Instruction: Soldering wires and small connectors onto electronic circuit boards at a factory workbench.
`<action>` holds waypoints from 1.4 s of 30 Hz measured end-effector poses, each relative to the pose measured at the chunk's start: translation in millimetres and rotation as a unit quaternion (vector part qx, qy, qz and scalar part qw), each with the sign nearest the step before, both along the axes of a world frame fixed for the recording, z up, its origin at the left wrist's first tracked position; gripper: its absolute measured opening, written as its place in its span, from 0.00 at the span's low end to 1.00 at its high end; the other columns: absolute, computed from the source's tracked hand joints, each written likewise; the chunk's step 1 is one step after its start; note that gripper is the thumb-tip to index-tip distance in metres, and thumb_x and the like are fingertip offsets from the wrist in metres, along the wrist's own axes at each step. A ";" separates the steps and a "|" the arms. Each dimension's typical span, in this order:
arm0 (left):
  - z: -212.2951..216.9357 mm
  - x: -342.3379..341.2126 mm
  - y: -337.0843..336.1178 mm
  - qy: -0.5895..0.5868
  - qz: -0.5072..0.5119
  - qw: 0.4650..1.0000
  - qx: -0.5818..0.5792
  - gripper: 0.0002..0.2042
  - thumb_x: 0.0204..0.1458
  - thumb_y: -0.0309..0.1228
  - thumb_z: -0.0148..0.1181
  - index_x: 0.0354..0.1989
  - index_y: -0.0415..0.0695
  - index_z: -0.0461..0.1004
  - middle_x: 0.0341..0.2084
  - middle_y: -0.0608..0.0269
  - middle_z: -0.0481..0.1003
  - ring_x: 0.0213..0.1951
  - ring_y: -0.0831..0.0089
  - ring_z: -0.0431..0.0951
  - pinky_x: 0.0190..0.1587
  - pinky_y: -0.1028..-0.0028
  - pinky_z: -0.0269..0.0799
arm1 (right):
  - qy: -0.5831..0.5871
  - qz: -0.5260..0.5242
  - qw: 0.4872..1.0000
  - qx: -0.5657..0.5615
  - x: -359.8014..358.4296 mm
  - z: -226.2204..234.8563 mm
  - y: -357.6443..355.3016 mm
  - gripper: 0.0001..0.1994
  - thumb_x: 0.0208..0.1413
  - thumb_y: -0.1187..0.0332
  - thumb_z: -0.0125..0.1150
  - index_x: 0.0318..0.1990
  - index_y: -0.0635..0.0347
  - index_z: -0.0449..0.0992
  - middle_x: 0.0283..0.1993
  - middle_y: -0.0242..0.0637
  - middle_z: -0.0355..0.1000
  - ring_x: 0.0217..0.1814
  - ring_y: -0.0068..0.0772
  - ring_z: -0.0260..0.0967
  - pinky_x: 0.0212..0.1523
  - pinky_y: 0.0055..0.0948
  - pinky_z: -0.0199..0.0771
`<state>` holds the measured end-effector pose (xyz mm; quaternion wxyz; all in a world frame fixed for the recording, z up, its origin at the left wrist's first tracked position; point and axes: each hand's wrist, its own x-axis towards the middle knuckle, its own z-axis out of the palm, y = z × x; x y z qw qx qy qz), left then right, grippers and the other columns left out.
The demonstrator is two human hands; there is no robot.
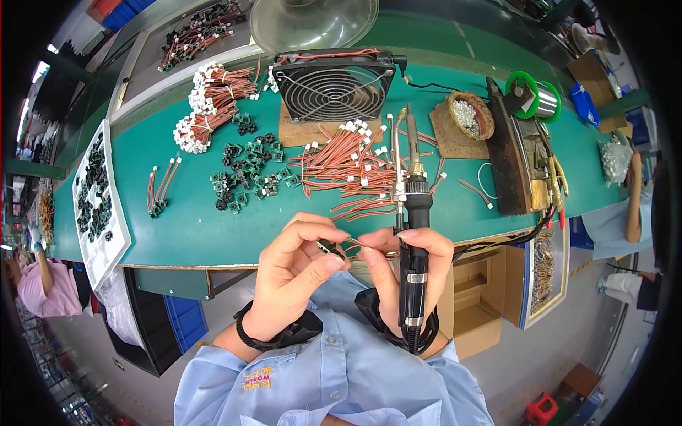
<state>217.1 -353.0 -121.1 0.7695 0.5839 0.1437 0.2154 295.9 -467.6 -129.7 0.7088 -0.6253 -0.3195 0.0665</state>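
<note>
My left hand (288,273) is closed, pinching a small circuit board (328,247) with dark parts between thumb and fingers. Thin red wires (354,246) span from the board to the fingertips of my right hand (386,278). That hand is also closed around a black-handled soldering iron (419,209), which stands upright with its tip pointing away from me. A metal solder-feed tube (399,153) runs alongside the iron. Fingers hide where wires and board meet. Just beyond my hands lies a pile of red wires with white connectors (348,160).
Loose green-black boards (249,167) lie left of the wires, near bundled wires (206,124). A black fan (334,89) stands behind. At right are a bowl of white pieces (469,117), a solder spool (547,101) and a dark metal stand (508,160). A white tray (117,231) sits left.
</note>
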 end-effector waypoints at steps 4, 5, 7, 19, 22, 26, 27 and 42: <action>1.4 -1.6 2.6 -0.005 0.009 0.996 0.089 0.10 0.47 0.25 0.58 0.36 0.36 0.68 0.35 0.58 0.65 0.33 0.74 0.69 0.35 0.76 0.69 | 0.013 0.025 1.000 0.006 -1.5 -0.9 -0.4 0.21 0.47 0.84 0.57 0.45 0.58 0.54 0.34 0.45 0.70 0.33 0.30 0.71 0.34 0.26 0.73; 2.8 -1.8 3.8 -0.003 0.019 0.987 0.162 0.09 0.46 0.23 0.58 0.35 0.36 0.68 0.34 0.58 0.65 0.33 0.73 0.69 0.35 0.75 0.69 | 0.014 0.025 1.000 0.006 -1.9 -0.4 -1.2 0.21 0.47 0.84 0.57 0.45 0.58 0.54 0.34 0.45 0.70 0.33 0.30 0.71 0.34 0.26 0.73; 3.3 -3.6 5.9 0.000 0.030 0.972 0.234 0.08 0.45 0.21 0.57 0.34 0.36 0.67 0.34 0.57 0.65 0.32 0.73 0.69 0.35 0.74 0.69 | 0.015 0.038 0.999 -0.010 -1.9 3.1 -4.1 0.21 0.47 0.84 0.58 0.45 0.58 0.55 0.33 0.44 0.70 0.33 0.29 0.71 0.34 0.26 0.73; 8.0 -4.3 10.7 -0.010 -0.037 0.964 0.264 0.08 0.43 0.20 0.59 0.32 0.37 0.69 0.32 0.55 0.67 0.32 0.72 0.68 0.36 0.76 0.64 | -0.024 0.064 0.995 -0.075 7.2 6.5 -11.0 0.21 0.46 0.83 0.59 0.44 0.59 0.56 0.31 0.42 0.69 0.33 0.28 0.70 0.33 0.24 0.70; 8.9 -4.6 11.0 -0.013 -0.037 0.964 0.264 0.11 0.40 0.24 0.64 0.33 0.38 0.71 0.30 0.56 0.71 0.31 0.68 0.73 0.33 0.74 0.68 | 0.011 0.070 0.996 -0.059 5.8 9.1 -10.1 0.21 0.46 0.82 0.60 0.44 0.59 0.56 0.30 0.42 0.69 0.33 0.28 0.70 0.33 0.24 0.70; 9.9 -5.4 10.1 -0.017 -0.053 0.969 0.239 0.11 0.41 0.25 0.65 0.33 0.38 0.71 0.30 0.56 0.71 0.31 0.69 0.73 0.33 0.74 0.68 | 0.093 0.089 0.992 -0.010 4.2 9.0 -10.4 0.21 0.46 0.80 0.61 0.44 0.59 0.56 0.30 0.42 0.69 0.31 0.27 0.69 0.33 0.25 0.70; 10.7 -5.3 9.4 -0.016 -0.053 0.970 0.239 0.11 0.41 0.25 0.65 0.33 0.38 0.71 0.30 0.56 0.71 0.31 0.69 0.73 0.33 0.74 0.68 | 0.090 0.096 0.991 -0.002 4.3 8.7 -11.1 0.21 0.47 0.80 0.61 0.44 0.59 0.56 0.30 0.43 0.69 0.31 0.27 0.69 0.33 0.25 0.70; 13.5 -12.1 4.1 0.012 -0.036 0.990 0.139 0.18 0.43 0.27 0.64 0.43 0.36 0.72 0.34 0.58 0.67 0.34 0.75 0.69 0.33 0.80 0.67 | 0.052 0.107 0.993 0.018 3.4 10.1 -14.4 0.23 0.47 0.82 0.58 0.46 0.59 0.53 0.32 0.45 0.67 0.32 0.28 0.67 0.35 0.27 0.69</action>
